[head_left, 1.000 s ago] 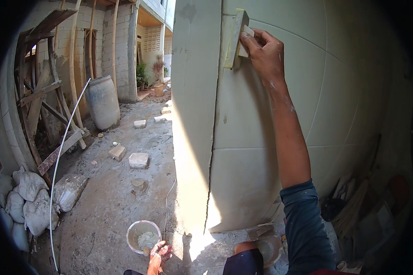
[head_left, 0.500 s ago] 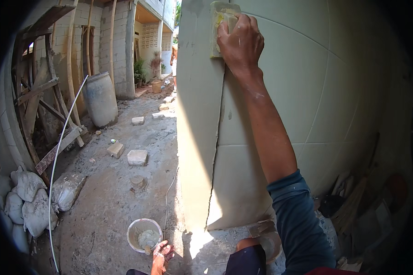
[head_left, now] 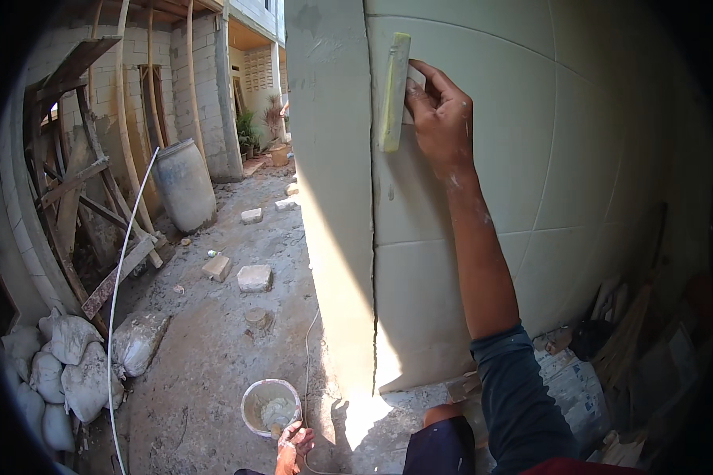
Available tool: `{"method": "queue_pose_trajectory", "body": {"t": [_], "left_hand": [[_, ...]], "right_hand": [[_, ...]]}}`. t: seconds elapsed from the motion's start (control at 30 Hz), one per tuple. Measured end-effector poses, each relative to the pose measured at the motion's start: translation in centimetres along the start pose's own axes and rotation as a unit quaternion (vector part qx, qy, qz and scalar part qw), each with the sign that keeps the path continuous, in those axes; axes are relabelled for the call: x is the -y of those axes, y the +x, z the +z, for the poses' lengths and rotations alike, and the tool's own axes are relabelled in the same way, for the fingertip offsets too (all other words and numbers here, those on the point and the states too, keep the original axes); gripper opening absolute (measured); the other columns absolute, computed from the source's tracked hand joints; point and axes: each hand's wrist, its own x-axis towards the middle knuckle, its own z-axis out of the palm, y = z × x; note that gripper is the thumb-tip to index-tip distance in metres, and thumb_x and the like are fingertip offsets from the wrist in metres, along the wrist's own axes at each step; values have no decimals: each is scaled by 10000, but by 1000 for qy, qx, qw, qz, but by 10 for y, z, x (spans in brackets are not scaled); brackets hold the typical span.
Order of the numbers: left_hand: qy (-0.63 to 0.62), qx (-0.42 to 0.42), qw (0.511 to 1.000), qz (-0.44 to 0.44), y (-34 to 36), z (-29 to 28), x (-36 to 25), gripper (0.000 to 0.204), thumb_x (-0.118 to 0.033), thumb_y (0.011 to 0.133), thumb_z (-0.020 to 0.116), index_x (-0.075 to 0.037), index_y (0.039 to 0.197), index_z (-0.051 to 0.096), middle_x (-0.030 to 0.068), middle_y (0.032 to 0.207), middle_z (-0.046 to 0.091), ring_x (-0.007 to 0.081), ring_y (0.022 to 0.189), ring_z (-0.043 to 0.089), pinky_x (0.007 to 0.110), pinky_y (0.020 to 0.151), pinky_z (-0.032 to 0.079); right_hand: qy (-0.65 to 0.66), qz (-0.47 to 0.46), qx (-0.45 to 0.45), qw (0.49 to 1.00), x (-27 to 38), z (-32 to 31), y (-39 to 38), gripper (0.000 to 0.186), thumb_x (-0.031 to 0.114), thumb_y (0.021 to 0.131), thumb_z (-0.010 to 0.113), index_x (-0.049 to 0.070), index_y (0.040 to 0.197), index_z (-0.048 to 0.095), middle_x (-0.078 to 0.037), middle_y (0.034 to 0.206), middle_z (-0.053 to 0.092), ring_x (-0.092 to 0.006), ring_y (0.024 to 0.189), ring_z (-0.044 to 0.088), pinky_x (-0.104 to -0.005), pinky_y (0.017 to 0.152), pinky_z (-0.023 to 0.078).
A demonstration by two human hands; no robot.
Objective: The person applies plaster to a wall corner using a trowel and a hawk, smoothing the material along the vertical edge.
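Float (head_left: 394,93), a flat block with a pale yellow edge, stands nearly edge-on beside the wall's dark vertical seam (head_left: 373,277), on the side away from the wall's left edge. 0.5 s ago it lay broadside across that seam, level with the top groove (head_left: 459,24); now it is turned, a little lower, with its face toward the smooth strip (head_left: 330,95). That suggests full contact over the seam is broken for the moment; whether 1 edge still touches the wall (head_left: 491,285), I cannot tell.

The right hand (head_left: 444,115) has its thumb and fingers closed on the float's white handle (head_left: 414,77), the grip unbroken through the turn. The left hand (head_left: 295,445) has changed little: it stays low, at the near right rim of the bucket (head_left: 253,401), fingers partly curled beside a rounded handle end (head_left: 276,430); I cannot tell whether they grip it. Pale paste (head_left: 277,412) lies inside the bucket, so material appears to be within the left hand's reach.
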Motion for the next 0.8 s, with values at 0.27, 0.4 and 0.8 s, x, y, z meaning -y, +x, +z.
{"method": "queue_pose_trajectory", "body": {"t": [0.27, 0.4, 0.8], "left_hand": [[22, -51, 998, -27, -4, -33, 3, 425, -182, 894, 666, -124, 1271, 478, 183, 1162, 601, 337, 1045, 605, 453, 818, 521], [6, -48, 998, -30, -12, -10, 1, 450, -161, 885, 677, -63, 1277, 479, 192, 1148, 608, 321, 1018, 623, 406, 797, 526], [76, -19, 995, -59, -16, 6, -5, 453, -210, 897, 670, -99, 1282, 458, 192, 1195, 586, 322, 1101, 590, 433, 884, 503]], "right_hand": [[43, 50, 60, 996, 14, 5, 64, 345, 107, 952, 555, 0, 1279, 579, -86, 1046, 676, -115, 951, 626, -268, 868, 495], [-60, 100, 119, 986, -4, 6, 63, 384, 244, 933, 588, 39, 1258, 589, -123, 1109, 629, -198, 1025, 581, -335, 911, 455], [25, 196, 206, 958, -74, -53, -210, 341, -63, 904, 527, -56, 1243, 563, -169, 1206, 607, -209, 1091, 606, -296, 900, 509]]}}
